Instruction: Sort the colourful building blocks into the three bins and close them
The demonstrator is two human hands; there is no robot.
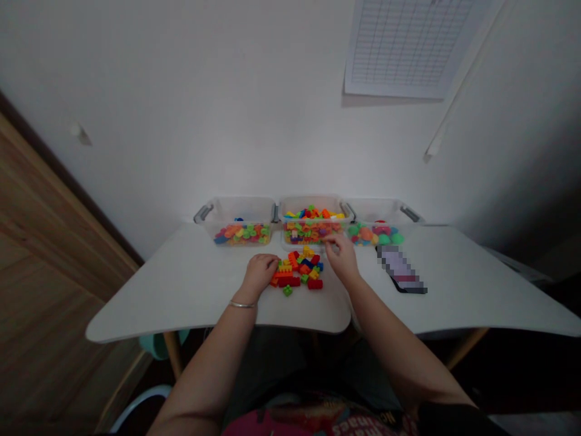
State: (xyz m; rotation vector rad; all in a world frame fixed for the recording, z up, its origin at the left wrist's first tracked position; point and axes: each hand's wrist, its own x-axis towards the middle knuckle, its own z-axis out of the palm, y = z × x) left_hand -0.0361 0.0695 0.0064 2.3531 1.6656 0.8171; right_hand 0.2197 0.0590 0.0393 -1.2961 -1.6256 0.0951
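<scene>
A loose pile of toy building blocks (289, 281) in red, orange, yellow, green and blue lies on the white table. At the pile's left edge is my left hand (260, 272), its fingers curled together beside the orange and yellow blocks; anything inside them is hidden. My right hand (342, 259) is just right of the pile, near the front of the middle clear bin (313, 200). Its thumb and fingertips are pinched, and what is between them is too small to make out. More coloured blocks (313, 229) fill much of that bin.
A left clear bin (240, 206) holds small colourful pieces, and a right clear bin (370, 209) holds rounded coloured pieces. A phone (402, 269) lies right of my right hand. The white table (181, 297) has rounded front corners; a wall stands behind the bins.
</scene>
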